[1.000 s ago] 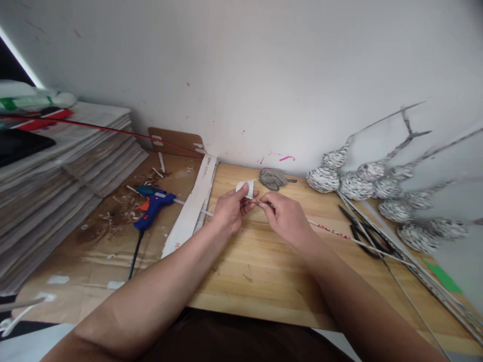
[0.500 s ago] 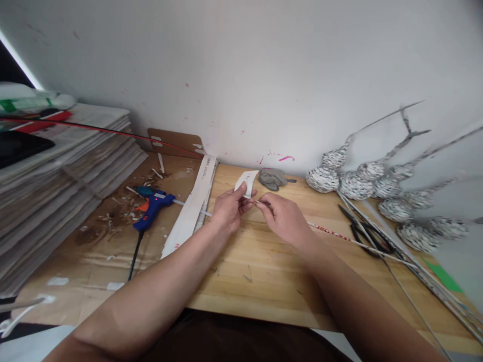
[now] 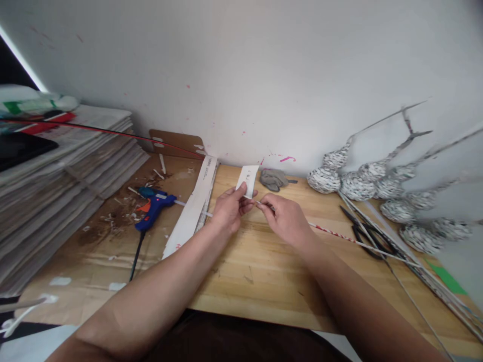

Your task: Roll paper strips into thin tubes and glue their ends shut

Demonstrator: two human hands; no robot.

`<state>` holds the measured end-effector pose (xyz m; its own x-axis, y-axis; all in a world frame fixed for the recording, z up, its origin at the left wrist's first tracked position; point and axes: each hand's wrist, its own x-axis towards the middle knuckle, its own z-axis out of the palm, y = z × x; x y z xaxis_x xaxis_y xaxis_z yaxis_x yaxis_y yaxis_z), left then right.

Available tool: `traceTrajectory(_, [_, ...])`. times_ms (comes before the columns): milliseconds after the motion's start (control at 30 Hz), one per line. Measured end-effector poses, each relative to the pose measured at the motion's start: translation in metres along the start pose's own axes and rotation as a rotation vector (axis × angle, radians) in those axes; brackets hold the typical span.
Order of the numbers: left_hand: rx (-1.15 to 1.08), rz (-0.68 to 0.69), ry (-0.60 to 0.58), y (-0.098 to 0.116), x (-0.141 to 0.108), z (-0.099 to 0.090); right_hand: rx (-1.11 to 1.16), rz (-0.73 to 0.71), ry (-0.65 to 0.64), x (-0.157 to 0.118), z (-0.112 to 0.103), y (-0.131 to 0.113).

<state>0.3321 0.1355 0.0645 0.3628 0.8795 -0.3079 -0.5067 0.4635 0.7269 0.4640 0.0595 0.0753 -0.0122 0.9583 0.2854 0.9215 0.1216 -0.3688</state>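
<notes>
My left hand point(image 3: 232, 206) pinches a white paper strip point(image 3: 249, 177) between thumb and fingers, its loose end standing up with small print on it. Close beside it, my right hand point(image 3: 281, 213) is closed on a thin rolled paper stick point(image 3: 332, 233). The stick, patterned red and white along part of its length, runs out under my right wrist to the right. Its tip lies between the two hands, near the lower edge of the strip; my fingers partly hide where the two meet.
To the left are a blue glue gun point(image 3: 154, 208) on cardboard, a stack of white paper strips point(image 3: 192, 206) and piled newspapers point(image 3: 75, 186). A grey cloth point(image 3: 273, 179) lies behind my hands. Rightward are black scissors point(image 3: 366, 234), long paper sticks point(image 3: 426, 276) and several woven gourd shapes point(image 3: 356, 186).
More of the strip's upright end shows, and it is straighter. The red pattern on the stick looks different, as if it has turned. Both hands keep nearly the same place.
</notes>
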Motion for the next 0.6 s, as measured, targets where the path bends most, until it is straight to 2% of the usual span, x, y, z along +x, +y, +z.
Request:
traceTrajectory(167, [-0.003,0.007,0.000,-0.0012,-0.0005,0.0000,0.002,-0.002,-0.009,0.0006,-0.0006,0.0000])
traceTrajectory(400, [-0.041,-0.053,-0.038,0.0007,-0.0005,0.0029,-0.020,-0.022,0.004,0.0015,-0.0022,0.0036])
traceTrajectory(600, [-0.068,-0.052,-0.025,0.0027,-0.0008,0.0028,0.004,0.018,-0.045,0.0010,0.0008,0.0054])
